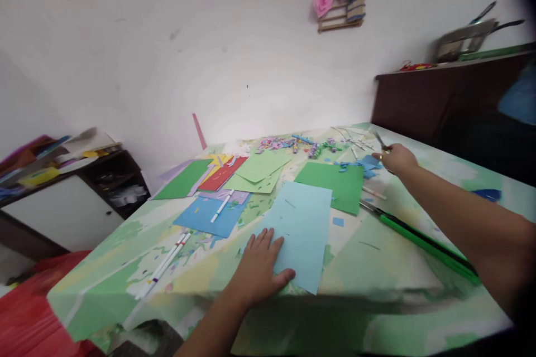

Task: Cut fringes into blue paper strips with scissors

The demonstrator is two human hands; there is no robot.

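My left hand [263,268] lies flat with fingers spread on the lower left of a light blue sheet of paper [307,228]. Out at the far right of the table, my right hand [397,159] is closed around scissors [380,139], whose blades point up and away; the handles are mostly hidden by the fingers. Close to that hand are blue paper scraps [369,163]. A green sheet [335,184] lies partly under the light blue one. Below my right forearm rests a green utility knife [422,242] with its blade toward the sheets.
Green, red, yellow and blue papers [218,217] spread across the left of the patterned tablecloth [104,279]. White sticks [167,259] lie near the front edge. Curled paper strips [318,149] sit at the back by the wall. A dark cabinet [419,95] stands at right.
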